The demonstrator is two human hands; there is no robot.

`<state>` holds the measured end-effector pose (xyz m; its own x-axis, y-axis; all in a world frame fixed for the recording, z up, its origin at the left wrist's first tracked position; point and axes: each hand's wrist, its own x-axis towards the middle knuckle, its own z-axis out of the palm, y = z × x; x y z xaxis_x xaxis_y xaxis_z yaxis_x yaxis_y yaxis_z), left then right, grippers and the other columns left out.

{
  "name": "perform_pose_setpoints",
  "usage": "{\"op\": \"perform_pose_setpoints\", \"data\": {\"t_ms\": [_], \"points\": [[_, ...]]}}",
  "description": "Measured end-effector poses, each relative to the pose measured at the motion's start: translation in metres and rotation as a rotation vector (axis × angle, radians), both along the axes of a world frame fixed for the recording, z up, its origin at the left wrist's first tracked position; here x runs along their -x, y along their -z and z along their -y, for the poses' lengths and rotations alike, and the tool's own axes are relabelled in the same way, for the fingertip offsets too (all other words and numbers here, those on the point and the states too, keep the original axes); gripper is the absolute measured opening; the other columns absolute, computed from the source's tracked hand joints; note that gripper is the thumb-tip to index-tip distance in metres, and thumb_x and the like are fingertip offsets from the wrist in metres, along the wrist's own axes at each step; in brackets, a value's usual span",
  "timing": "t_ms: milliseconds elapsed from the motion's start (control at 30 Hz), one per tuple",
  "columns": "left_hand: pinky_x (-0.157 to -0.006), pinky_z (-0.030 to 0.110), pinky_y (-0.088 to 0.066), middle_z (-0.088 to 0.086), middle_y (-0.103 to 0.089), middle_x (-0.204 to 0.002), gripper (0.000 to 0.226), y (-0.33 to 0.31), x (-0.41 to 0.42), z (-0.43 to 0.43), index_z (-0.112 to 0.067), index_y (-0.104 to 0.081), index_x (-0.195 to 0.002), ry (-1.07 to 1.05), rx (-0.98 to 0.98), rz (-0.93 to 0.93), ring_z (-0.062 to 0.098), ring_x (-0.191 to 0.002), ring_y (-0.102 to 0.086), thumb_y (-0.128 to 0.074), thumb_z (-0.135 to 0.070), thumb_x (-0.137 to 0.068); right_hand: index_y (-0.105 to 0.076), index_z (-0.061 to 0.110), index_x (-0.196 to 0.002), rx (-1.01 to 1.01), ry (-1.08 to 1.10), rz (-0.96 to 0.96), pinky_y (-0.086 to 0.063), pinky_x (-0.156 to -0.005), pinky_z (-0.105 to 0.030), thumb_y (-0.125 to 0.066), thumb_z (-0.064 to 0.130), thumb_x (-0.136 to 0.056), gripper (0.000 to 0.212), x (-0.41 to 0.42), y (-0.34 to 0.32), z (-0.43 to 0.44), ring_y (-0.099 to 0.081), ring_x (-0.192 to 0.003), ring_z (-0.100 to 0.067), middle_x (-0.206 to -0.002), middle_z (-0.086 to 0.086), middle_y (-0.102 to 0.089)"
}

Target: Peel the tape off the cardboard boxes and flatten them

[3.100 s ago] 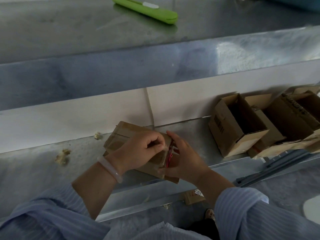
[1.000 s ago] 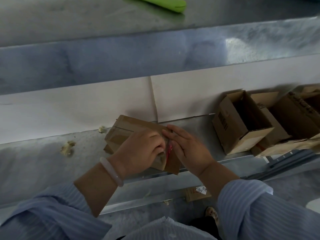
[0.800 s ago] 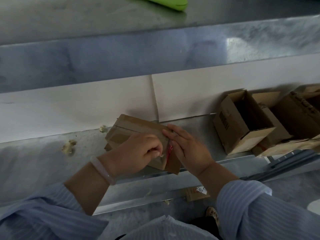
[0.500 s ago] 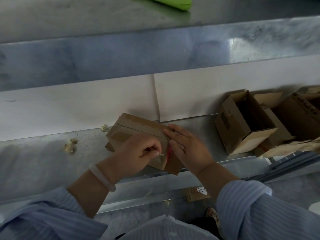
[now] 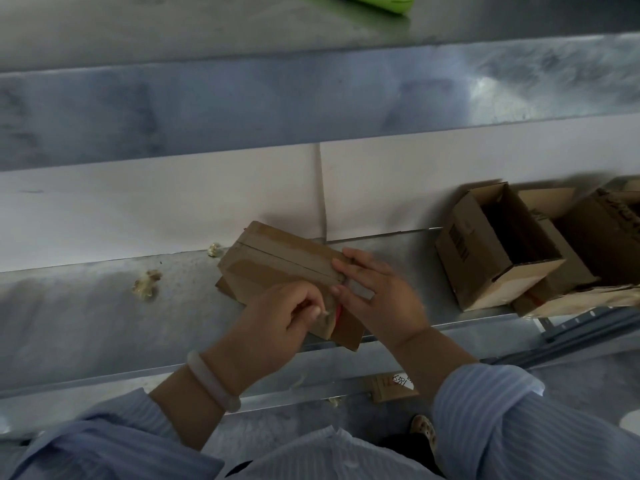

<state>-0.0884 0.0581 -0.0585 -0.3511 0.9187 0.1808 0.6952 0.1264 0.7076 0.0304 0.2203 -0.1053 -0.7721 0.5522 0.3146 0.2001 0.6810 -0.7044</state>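
Note:
A small taped cardboard box [image 5: 277, 261] lies on the metal shelf [image 5: 86, 323] in front of me, its sealed seam facing up. My left hand [image 5: 277, 327] is curled at the box's near end and pinches a bit of tape [image 5: 323, 315] between thumb and finger. My right hand [image 5: 377, 299] rests on the box's right end with straight, spread fingers, pressing it down. A red mark shows on the box between my hands.
Several open cardboard boxes [image 5: 495, 244] stand at the right of the shelf. Crumpled tape scraps [image 5: 147, 285] lie at the left. A green utility knife [image 5: 381, 0] lies on the upper shelf. A small box [image 5: 393, 388] lies on the floor below.
My left hand has slid toward me along the box end, pinching the tape edge. My right hand stays flat on the box's right end.

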Motion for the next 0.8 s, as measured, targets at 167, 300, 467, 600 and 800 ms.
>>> {"op": "perform_pose_setpoints", "data": {"t_ms": [167,300,467,600,800], "points": [[-0.068,0.011,-0.044,-0.012,-0.065,-0.076,0.010,-0.004,0.004,-0.001,-0.024,-0.063,-0.089,-0.209,-0.079,-0.003,0.005,-0.077,-0.061,-0.071,-0.021,-0.084,-0.066,0.032,-0.122,0.030,0.012,0.001,-0.040,-0.093,-0.012,-0.050,0.062,-0.079,0.054,0.001,-0.001,0.001,-0.049,-0.115,0.006,-0.134,0.020,-0.051],[-0.074,0.008,-0.038,-0.010,-0.063,-0.085,0.027,-0.002,0.009,-0.004,-0.019,-0.074,-0.087,-0.113,-0.120,-0.282,0.000,-0.080,-0.052,-0.056,-0.039,-0.087,-0.066,0.033,-0.121,0.042,0.011,-0.003,-0.036,-0.094,-0.007,-0.051,0.063,-0.079,0.054,0.001,0.000,0.001,-0.046,-0.116,0.009,-0.134,0.022,-0.050],[-0.077,0.025,-0.046,-0.006,-0.059,-0.089,0.042,0.011,0.001,-0.004,-0.018,-0.072,-0.102,0.021,-0.064,-0.463,0.008,-0.082,-0.052,-0.054,-0.053,-0.087,-0.066,0.033,-0.122,0.011,0.024,0.003,-0.034,-0.091,-0.001,-0.051,0.061,-0.080,0.052,0.002,0.001,0.001,-0.046,-0.117,0.010,-0.136,0.017,-0.053],[-0.077,0.032,-0.052,-0.004,-0.062,-0.095,0.033,0.015,-0.004,-0.005,-0.020,-0.065,-0.108,0.011,-0.078,-0.514,0.013,-0.085,-0.057,-0.055,-0.044,-0.087,-0.064,0.036,-0.123,0.014,0.023,0.011,-0.038,-0.092,-0.008,-0.049,0.061,-0.081,0.051,0.001,0.002,0.002,-0.048,-0.120,0.005,-0.139,0.016,-0.052],[-0.074,0.027,-0.048,-0.001,-0.059,-0.087,0.024,0.011,-0.001,-0.010,-0.015,-0.068,-0.084,0.036,-0.132,-0.525,0.012,-0.076,-0.053,-0.055,-0.033,-0.092,-0.064,0.036,-0.123,0.006,0.026,0.008,-0.046,-0.093,-0.019,-0.050,0.061,-0.080,0.051,0.001,0.001,0.003,-0.051,-0.120,0.001,-0.139,0.017,-0.052]]}}
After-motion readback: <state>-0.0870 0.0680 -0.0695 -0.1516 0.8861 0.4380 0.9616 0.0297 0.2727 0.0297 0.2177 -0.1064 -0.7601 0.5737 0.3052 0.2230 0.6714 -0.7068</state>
